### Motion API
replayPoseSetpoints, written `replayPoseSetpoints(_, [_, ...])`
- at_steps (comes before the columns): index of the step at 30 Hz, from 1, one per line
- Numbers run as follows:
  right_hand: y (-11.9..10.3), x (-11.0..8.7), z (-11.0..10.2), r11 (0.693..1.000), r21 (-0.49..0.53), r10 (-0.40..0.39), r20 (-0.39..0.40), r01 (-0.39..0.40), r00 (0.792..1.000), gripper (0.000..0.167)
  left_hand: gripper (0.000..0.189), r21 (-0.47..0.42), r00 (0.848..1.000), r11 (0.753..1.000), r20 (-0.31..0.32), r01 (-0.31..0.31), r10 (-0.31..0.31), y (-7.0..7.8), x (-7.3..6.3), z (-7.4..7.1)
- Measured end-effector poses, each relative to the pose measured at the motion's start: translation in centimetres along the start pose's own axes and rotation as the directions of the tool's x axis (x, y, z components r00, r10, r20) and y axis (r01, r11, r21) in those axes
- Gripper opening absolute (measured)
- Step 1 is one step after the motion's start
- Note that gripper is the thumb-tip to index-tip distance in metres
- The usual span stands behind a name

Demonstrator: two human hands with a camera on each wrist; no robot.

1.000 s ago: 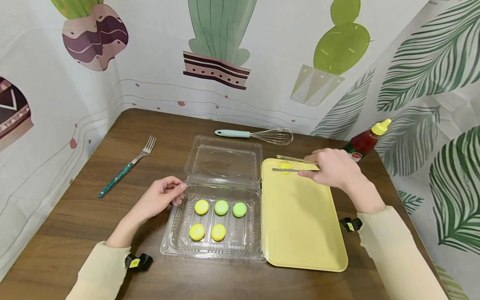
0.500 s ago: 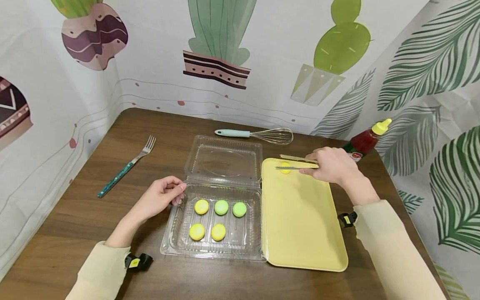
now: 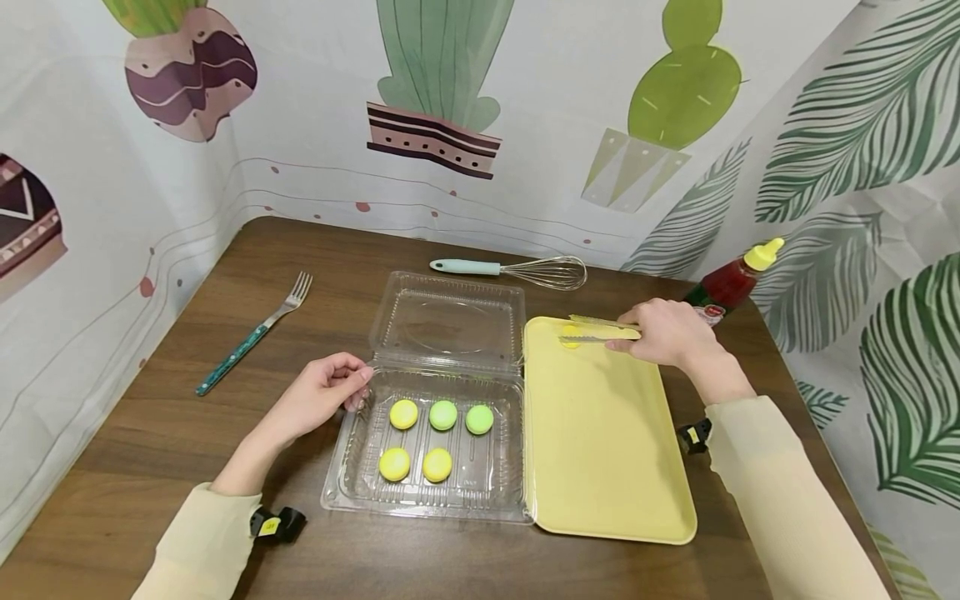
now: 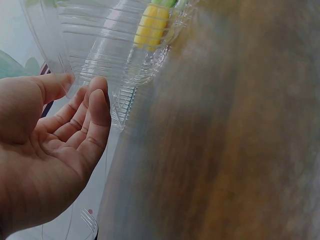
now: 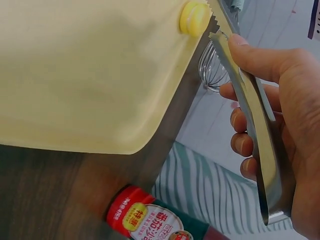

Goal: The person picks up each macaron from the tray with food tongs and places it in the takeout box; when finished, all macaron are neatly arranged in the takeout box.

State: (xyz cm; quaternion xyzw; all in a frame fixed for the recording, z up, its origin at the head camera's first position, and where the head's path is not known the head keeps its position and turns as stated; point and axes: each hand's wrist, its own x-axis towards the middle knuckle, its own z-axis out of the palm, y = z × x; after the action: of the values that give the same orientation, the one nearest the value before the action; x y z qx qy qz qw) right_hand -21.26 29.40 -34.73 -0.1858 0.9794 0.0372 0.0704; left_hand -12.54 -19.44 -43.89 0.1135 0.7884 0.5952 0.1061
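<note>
My left hand (image 3: 327,392) pinches the rim of a clear plastic clamshell container (image 3: 501,492) near its left hinge corner. In the left wrist view, the thumb and curled fingers meet at the rim of the see-through wall. Three yellow macarons and two green macarons (image 3: 442,415) sit in two rows inside its base. My right hand (image 3: 667,333) grips metal tongs (image 3: 600,339) over the far end of a yellow tray (image 3: 611,450). One yellow macaron (image 5: 194,20) stands on that tray, beside the toothed tong tips. Whether the tips touch it, I cannot tell.
Behind the container's raised lid lies a whisk (image 3: 517,269). A fork (image 3: 255,333) with a teal handle lies at the left. A red sauce bottle (image 3: 731,282) with a yellow cap is beyond the right hand. Printed cloth (image 3: 315,83) hangs behind the table.
The tongs have shifted slightly to the right over the tray, so their tips are now closer around the single yellow macaron. The left hand and container have stayed put.
</note>
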Motion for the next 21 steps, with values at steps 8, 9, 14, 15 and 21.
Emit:
replayPoseSetpoints(8, [0.2,-0.05,0.4,1.0,0.01,0.016,0.031,-0.016,0.999,0.052,0.02,-0.004,1.0,1.0,0.0,-0.001,0.001,-0.04,0.0,0.01])
replayPoseSetpoints(9, [0.21,-0.05,0.43,1.0,0.014,0.018,0.033,-0.018,0.999,0.051,0.02,-0.004,1.0,1.0,0.0,-0.002,0.002,-0.05,-0.01,0.01])
replayPoseSetpoints(14, [0.25,-0.03,0.52,0.999,0.029,0.027,0.037,-0.028,0.999,0.05,0.02,-0.007,1.0,1.0,0.0,-0.004,0.004,-0.05,0.0,0.02])
replayPoseSetpoints(15, [0.27,-0.01,0.54,0.999,0.03,0.029,0.038,-0.03,0.999,0.05,0.02,-0.008,1.0,1.0,0.001,-0.003,0.003,-0.05,0.01,0.02])
replayPoseSetpoints(21, [0.44,0.11,0.73,0.999,0.035,0.026,0.047,-0.028,0.999,0.048,0.02,-0.01,1.0,1.0,0.002,-0.002,0.002,-0.06,0.02,0.02])
